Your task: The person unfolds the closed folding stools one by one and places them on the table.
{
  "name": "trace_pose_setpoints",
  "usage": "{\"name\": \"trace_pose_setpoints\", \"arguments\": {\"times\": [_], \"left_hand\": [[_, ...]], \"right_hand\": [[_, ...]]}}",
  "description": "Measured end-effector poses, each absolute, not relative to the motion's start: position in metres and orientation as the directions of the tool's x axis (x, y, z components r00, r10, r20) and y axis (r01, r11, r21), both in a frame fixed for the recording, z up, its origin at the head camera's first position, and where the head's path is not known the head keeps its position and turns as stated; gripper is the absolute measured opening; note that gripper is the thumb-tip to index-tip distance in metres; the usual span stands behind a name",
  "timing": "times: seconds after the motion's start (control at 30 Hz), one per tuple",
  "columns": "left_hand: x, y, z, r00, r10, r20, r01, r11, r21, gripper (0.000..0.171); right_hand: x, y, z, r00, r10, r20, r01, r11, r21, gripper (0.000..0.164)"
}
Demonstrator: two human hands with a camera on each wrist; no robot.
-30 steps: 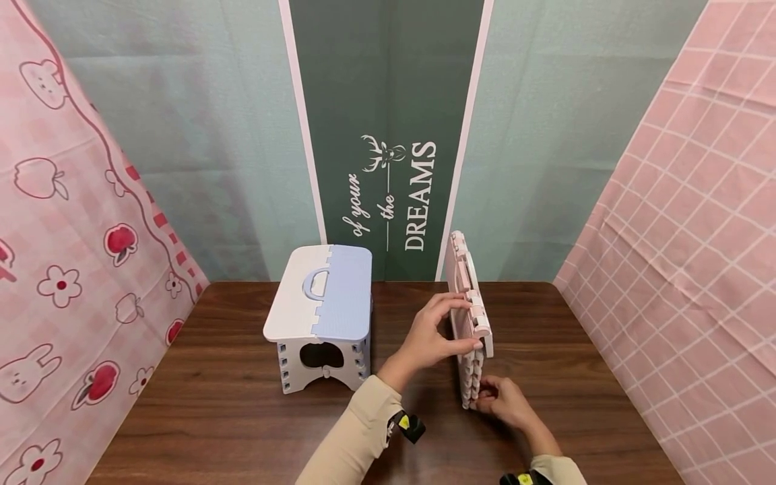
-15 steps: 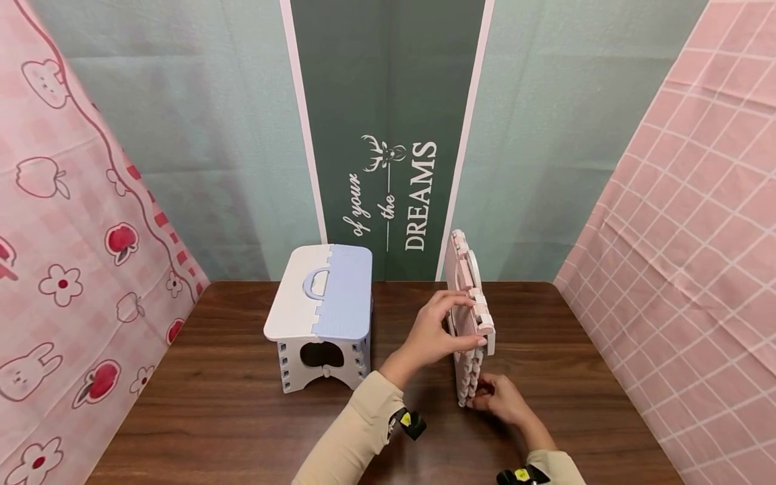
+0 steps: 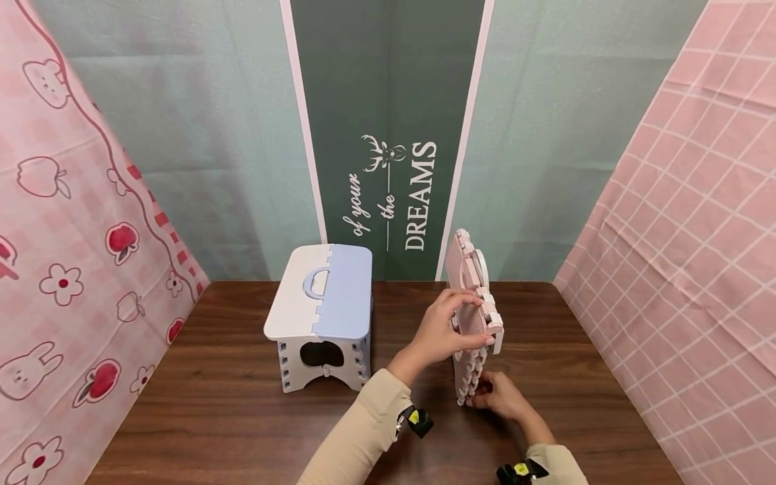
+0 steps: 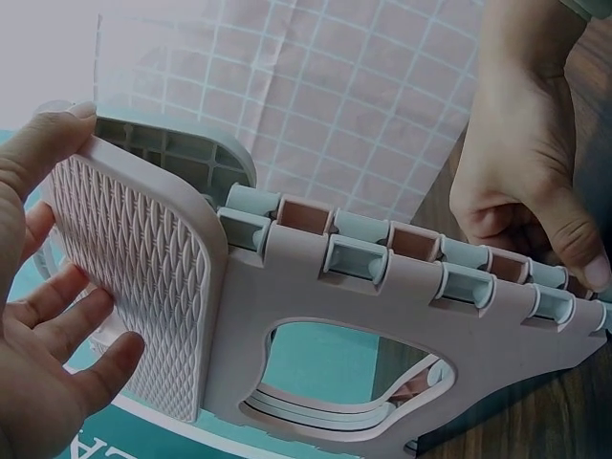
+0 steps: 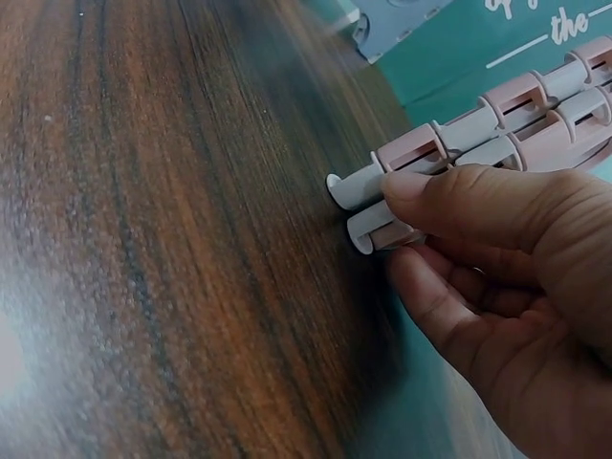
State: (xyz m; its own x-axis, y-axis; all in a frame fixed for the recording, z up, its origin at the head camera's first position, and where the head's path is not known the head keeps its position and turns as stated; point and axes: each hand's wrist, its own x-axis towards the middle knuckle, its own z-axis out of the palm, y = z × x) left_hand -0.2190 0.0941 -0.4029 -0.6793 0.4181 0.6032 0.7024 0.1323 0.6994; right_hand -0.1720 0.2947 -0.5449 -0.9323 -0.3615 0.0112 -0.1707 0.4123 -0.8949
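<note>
A pink and white folding stool (image 3: 473,320), mostly folded flat, stands on edge at the right half of the table. Its ribbed pink seat panel (image 4: 143,258) leans out a little from the legs, with the white panel (image 4: 191,143) behind it. My left hand (image 3: 442,330) holds the upper near corner, thumb on the panel's edge and fingers against the ribbed face. Low down, my right hand (image 3: 506,397) pinches the leg hinge (image 5: 411,148) between thumb and forefinger, close to the table. The stool's far side is hidden in the head view.
A white and blue folding stool (image 3: 348,289) stands unfolded to the left on the wooden table (image 3: 200,404). Patterned cloths hang on both sides, and a green curtain (image 3: 388,81) with lettering closes off the back.
The upper part of the pink stool has shifted right with my left hand, while its bottom edge has slid slightly left. My right hand has stayed at the lower hinge.
</note>
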Motion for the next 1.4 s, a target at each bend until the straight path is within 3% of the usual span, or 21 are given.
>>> {"name": "trace_pose_setpoints", "arguments": {"times": [0.53,0.77,0.87,1.13,1.4], "left_hand": [[-0.218,0.097,-0.404,-0.695,0.421,0.583,0.689,0.157,0.708,0.05],[-0.218,0.098,-0.403,-0.688,0.419,0.593,0.696,0.149,0.702,0.051],[-0.218,0.098,-0.404,-0.692,0.416,0.59,0.69,0.141,0.71,0.051],[-0.217,0.098,-0.404,-0.697,0.416,0.584,0.684,0.139,0.716,0.052],[-0.217,0.098,-0.405,-0.684,0.414,0.6,0.698,0.134,0.703,0.052]], "right_hand": [[-0.168,0.294,-0.54,-0.933,-0.359,0.01,-0.178,0.438,-0.881,0.028],[-0.16,0.294,-0.522,-0.95,-0.308,0.045,-0.166,0.38,-0.91,0.058],[-0.16,0.293,-0.515,-0.959,-0.275,0.073,-0.183,0.402,-0.897,0.062],[-0.161,0.29,-0.508,-0.961,-0.206,0.183,-0.258,0.437,-0.862,0.053],[-0.161,0.287,-0.509,-0.929,-0.186,0.319,-0.365,0.334,-0.869,0.03]]}}
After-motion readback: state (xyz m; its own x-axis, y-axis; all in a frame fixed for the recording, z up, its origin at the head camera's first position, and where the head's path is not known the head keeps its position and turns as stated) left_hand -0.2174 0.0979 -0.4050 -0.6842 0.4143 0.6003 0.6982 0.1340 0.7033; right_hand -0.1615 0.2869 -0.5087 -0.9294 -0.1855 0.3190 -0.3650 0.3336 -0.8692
